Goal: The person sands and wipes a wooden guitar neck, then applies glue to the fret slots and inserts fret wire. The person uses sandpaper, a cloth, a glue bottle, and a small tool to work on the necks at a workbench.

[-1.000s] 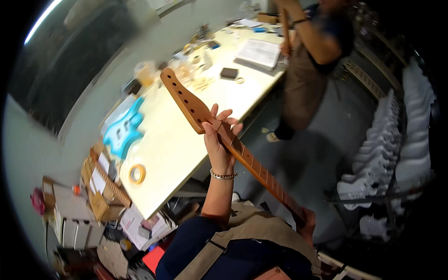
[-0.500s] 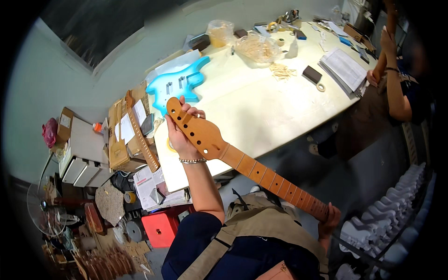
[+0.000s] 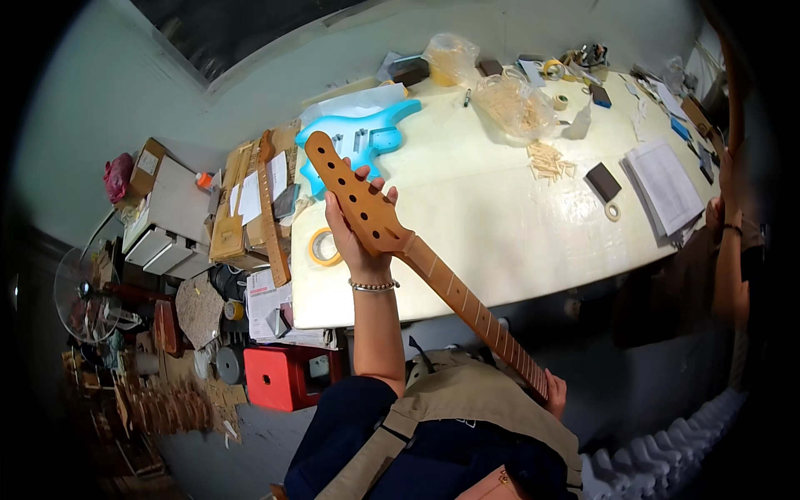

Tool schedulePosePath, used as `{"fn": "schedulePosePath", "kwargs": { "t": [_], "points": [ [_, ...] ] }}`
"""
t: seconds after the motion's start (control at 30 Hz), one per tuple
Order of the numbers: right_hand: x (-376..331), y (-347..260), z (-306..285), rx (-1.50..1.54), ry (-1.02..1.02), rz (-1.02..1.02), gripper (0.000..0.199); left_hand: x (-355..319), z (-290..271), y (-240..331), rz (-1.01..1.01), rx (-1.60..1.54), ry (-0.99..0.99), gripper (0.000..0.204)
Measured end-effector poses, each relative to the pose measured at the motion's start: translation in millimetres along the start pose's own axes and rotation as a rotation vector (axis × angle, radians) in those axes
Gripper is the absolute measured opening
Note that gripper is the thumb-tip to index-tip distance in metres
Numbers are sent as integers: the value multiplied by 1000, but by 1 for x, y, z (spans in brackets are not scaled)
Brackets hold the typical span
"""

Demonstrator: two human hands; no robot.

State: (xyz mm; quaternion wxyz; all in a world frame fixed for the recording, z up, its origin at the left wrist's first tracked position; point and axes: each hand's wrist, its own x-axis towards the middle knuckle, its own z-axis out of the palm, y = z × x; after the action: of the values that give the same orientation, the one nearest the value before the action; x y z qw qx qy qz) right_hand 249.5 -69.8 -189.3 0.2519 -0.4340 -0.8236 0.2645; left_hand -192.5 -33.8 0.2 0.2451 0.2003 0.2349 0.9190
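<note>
A brown guitar neck (image 3: 454, 292) slants across in front of me, fretted face up. My left hand (image 3: 357, 240) is closed around its headstock, thumb on one edge and fingertips curling over the other. At the heel end, low on the right, my right hand (image 3: 557, 395) grips the neck; part of that hand is hidden behind it. Several peg holes run along the headstock, with no tuners in them. Just beyond the headstock, a blue and white guitar body (image 3: 387, 139) lies on the table.
The white table (image 3: 467, 200) bears a masking tape roll (image 3: 323, 247), bagged wooden sticks (image 3: 515, 107), a dark block (image 3: 603, 182) and papers (image 3: 664, 187). Another neck (image 3: 271, 221) rests on cardboard at left. A red stool (image 3: 271, 379) stands below. Another person's arm (image 3: 730, 258) is at right.
The neck has swung to a steeper slant and its headstock has turned slightly. My right hand has come leftward with the heel. The view has shifted; both hands keep their hold.
</note>
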Motion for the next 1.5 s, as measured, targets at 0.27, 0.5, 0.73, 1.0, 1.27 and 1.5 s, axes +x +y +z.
{"fn": "schedulePosePath", "kwargs": {
  "t": [0.27,0.5,0.73,1.0,1.27,1.5],
  "points": [
    [90,42,-37,246,-130,-38,62,-14,69,-35,55,185,-6,54],
    [159,37,-44,443,-222,-96,41,-15,65,-69,134,206,4,56],
    [239,-17,-66,618,-514,-4,51,-30,18,-82,-45,88,172,20],
    [241,-48,-43,995,-277,175,57,-3,-19,-39,16,-82,167,16],
    [238,-65,-25,1195,-98,122,52,14,-32,-33,73,-74,348,18],
    [239,-44,-9,1162,-124,162,38,7,-27,-43,6,-222,370,37]
  ]
}}
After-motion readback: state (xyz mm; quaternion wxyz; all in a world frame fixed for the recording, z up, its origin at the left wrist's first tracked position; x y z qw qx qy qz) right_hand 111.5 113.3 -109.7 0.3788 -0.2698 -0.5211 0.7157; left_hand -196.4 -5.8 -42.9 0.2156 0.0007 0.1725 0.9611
